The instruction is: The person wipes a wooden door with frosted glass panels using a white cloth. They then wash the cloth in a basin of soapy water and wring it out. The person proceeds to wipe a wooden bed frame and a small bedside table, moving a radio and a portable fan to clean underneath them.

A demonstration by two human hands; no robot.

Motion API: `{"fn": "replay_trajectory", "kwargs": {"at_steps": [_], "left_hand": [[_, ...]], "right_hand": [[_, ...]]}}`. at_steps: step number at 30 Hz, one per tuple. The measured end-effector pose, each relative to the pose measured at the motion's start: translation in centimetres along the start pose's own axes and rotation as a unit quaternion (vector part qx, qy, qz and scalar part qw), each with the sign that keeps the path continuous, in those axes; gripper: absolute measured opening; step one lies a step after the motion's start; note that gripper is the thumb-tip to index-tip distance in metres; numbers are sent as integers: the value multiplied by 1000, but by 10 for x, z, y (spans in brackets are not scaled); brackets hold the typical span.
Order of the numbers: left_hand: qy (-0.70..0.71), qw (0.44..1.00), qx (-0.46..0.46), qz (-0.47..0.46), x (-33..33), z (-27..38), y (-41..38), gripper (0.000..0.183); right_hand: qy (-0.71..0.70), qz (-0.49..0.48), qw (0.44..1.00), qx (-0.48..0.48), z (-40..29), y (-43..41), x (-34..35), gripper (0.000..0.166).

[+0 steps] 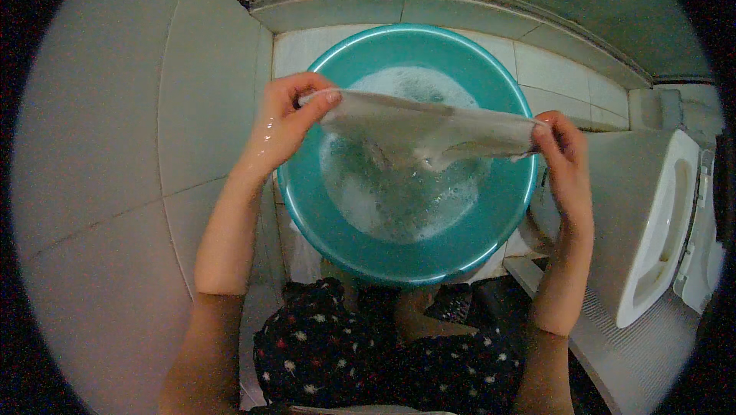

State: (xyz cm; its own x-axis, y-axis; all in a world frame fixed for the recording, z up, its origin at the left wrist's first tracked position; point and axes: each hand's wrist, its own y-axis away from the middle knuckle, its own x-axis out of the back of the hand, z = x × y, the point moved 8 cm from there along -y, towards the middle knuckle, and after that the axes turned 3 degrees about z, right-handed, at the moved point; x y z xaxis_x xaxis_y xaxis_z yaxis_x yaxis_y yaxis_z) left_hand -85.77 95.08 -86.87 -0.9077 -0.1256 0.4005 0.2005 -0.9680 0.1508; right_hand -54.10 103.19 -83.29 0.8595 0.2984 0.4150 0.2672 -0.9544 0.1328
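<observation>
A wet, light-coloured cloth [402,122] is stretched between my two hands above a round teal plastic basin [379,262]. My left hand [302,104] pinches the cloth's left end near the basin's left rim. At the right rim, my right hand [560,139] grips the other end between thumb and fingers. The cloth sags in the middle towards soapy water [402,202] with foam and bubbles. Water glistens on my left wrist.
Tiled wall [213,87] rises close on the left. A raised tiled ledge [448,12] runs behind the basin. To the right stands a white ceramic toilet or similar fixture [644,242], beside a ribbed grey surface [655,352]. My legs in dark patterned fabric [339,352] are below the basin.
</observation>
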Motion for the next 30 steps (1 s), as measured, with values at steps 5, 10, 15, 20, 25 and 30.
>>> {"fn": "replay_trajectory", "kwargs": {"at_steps": [5,10,15,20,25,30], "left_hand": [[53,990,-101,81,30,79,10,14],[62,974,-148,161,60,125,30,12],[78,989,-128,2,48,106,47,12],[-6,998,-8,-64,18,25,57,12],[-23,989,71,-125,-14,-26,60,12],[-69,986,73,-135,-45,-60,30,14]], "right_hand": [[-56,108,992,30,-57,16,30,14],[-58,70,989,114,-95,32,50,21],[53,-87,991,88,-82,56,33,23],[64,-265,962,29,-20,62,-22,24],[39,-279,959,-36,47,69,-41,34],[112,-244,957,-107,95,43,-56,29]]}}
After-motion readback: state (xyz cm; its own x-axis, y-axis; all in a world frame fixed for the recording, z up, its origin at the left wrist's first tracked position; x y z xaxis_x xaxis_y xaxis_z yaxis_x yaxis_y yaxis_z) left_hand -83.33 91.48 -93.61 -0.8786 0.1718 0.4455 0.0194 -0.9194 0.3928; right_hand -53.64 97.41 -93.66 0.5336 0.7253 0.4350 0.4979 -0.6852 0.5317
